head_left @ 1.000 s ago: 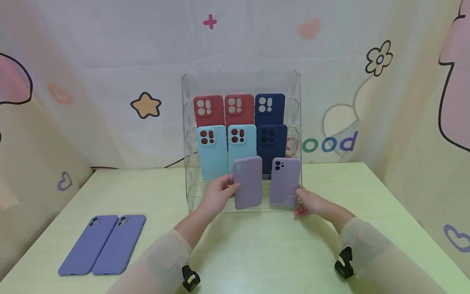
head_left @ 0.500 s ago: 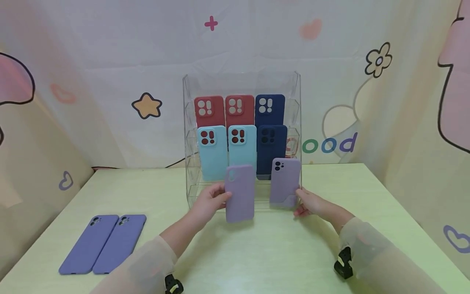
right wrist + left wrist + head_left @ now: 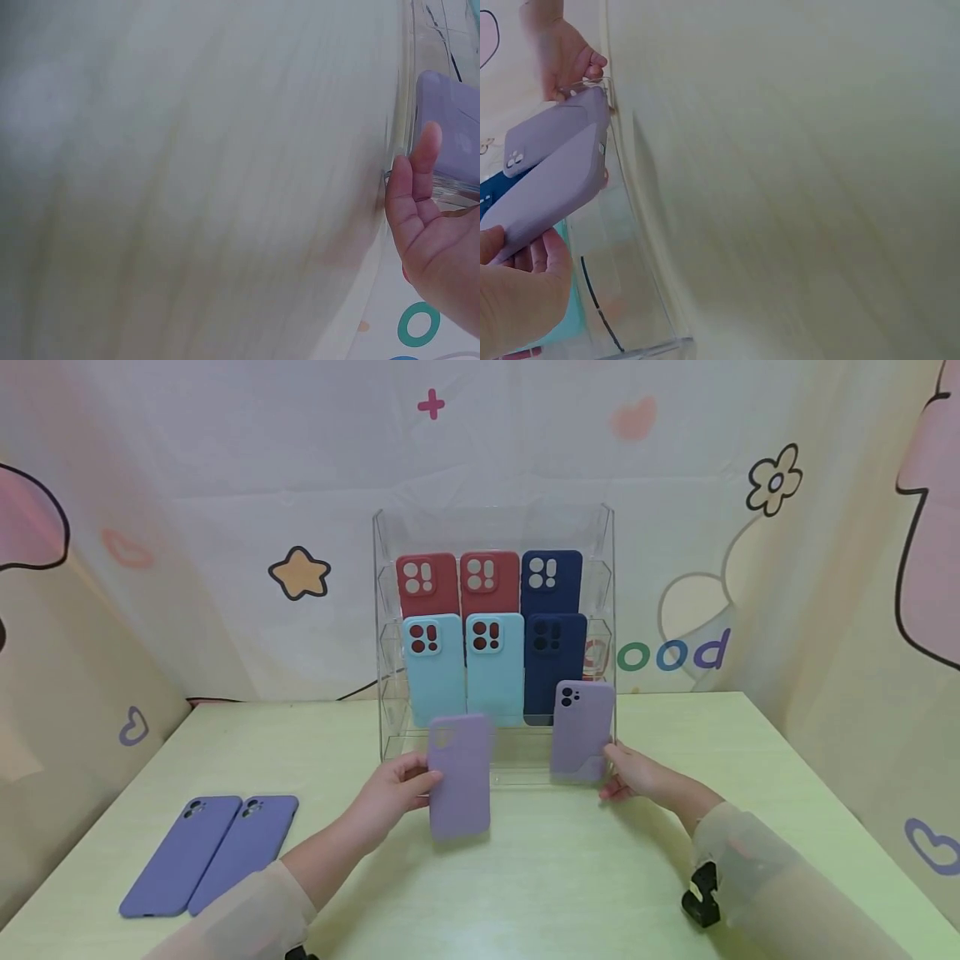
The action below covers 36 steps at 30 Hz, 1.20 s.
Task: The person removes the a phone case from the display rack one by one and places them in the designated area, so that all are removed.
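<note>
My left hand [image 3: 396,793] pinches a light purple phone case [image 3: 461,777] by its left edge, thumb in front and fingers behind. The case is upright above the table, in front of a clear display rack [image 3: 517,774]. A second light purple phone case [image 3: 582,731] stands in the rack's lowest tier at the right. At that front corner my right hand [image 3: 637,774] grips the rack's side, thumb close to the standing case; the right wrist view shows the thumb [image 3: 428,148] up and the other fingers bent at the edge.
Higher tiers hold red cases [image 3: 427,602], dark blue cases [image 3: 551,597] and light blue cases [image 3: 437,681]. Two violet-blue phone cases [image 3: 183,856] lie side by side on the table's left. A printed cloth [image 3: 225,568] hangs behind and at both sides.
My left hand has drawn its light purple case from the rack's front toward the lower left, nearer me. The right hand has stayed at the rack's corner.
</note>
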Each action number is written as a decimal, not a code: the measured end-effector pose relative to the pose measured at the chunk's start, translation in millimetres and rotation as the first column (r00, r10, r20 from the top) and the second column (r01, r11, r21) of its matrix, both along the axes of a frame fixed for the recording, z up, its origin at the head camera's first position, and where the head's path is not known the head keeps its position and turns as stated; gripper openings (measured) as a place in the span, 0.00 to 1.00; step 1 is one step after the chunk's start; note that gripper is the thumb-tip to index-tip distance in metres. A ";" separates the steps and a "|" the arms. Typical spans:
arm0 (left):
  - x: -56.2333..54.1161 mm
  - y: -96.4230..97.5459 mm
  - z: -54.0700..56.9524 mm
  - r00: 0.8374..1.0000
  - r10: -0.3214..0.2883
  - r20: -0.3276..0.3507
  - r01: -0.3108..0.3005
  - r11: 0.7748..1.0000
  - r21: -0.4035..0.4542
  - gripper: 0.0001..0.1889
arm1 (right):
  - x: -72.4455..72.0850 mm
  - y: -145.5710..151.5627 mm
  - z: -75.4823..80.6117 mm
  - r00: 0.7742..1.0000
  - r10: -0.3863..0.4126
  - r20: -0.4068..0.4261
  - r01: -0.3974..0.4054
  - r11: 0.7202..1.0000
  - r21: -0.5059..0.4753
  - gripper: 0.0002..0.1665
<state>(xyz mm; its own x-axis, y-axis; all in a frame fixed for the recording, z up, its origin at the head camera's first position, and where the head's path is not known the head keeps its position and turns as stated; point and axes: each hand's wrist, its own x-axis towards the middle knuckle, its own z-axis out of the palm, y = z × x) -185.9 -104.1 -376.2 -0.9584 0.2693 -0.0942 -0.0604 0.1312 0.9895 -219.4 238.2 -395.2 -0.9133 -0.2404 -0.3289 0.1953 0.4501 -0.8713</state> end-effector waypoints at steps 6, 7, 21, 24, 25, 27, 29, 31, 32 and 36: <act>6.5 -14.3 -2.2 1.000 -0.021 0.014 0.021 1.000 -0.001 0.15 | -0.3 1.0 -2.2 1.000 -0.015 -0.009 0.015 1.000 -0.023 0.38; 7.1 -16.3 -2.4 1.000 -0.023 0.013 0.023 1.000 -0.003 0.15 | -0.5 1.3 -2.6 1.000 -0.016 -0.011 0.016 1.000 -0.025 0.38; 15.2 -40.8 -2.8 0.999 -0.023 0.030 0.024 0.999 -0.025 0.17 | -1.2 1.0 -1.5 1.000 0.015 -0.002 -0.015 1.000 -0.002 0.38; 16.8 -45.2 -2.1 0.999 -0.013 0.040 0.014 1.000 -0.027 0.18 | -1.0 1.0 -0.6 1.000 0.013 -0.004 -0.013 1.000 0.006 0.38; 17.2 -46.6 -2.0 0.999 -0.011 0.042 0.012 1.000 -0.029 0.18 | -0.8 1.0 -0.5 1.000 0.013 -0.005 -0.013 1.000 0.008 0.38; 18.2 -49.1 -1.2 0.999 -0.009 0.045 0.010 0.999 -0.032 0.18 | -0.6 1.1 -0.2 1.000 0.013 -0.005 -0.013 1.000 0.011 0.38; 19.4 -51.5 -0.3 0.999 -0.011 0.045 0.013 0.999 -0.031 0.18 | -0.3 1.2 0.2 1.000 0.015 -0.005 -0.015 1.000 0.012 0.38; 20.5 -54.2 0.3 0.999 -0.024 0.044 0.025 0.999 -0.030 0.19 | -0.2 1.3 0.4 1.000 0.021 -0.004 -0.021 1.000 0.018 0.38; 21.1 -55.6 0.5 0.999 -0.030 0.044 0.031 0.999 -0.031 0.19 | -0.3 1.4 0.4 1.000 0.021 -0.003 -0.021 1.000 0.021 0.39; 23.2 -61.7 1.2 0.998 -0.050 0.047 0.052 0.998 -0.042 0.20 | -1.0 1.3 0.2 1.000 0.023 0.000 -0.023 0.999 0.027 0.39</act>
<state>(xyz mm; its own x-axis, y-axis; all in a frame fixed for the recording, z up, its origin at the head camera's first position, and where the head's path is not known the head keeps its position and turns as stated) -162.6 -165.8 -375.1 -0.9378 0.3126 -0.1508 -0.0982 0.1777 0.9792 -220.4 239.5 -395.1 -0.9077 -0.2521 -0.3353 0.1845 0.4779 -0.8588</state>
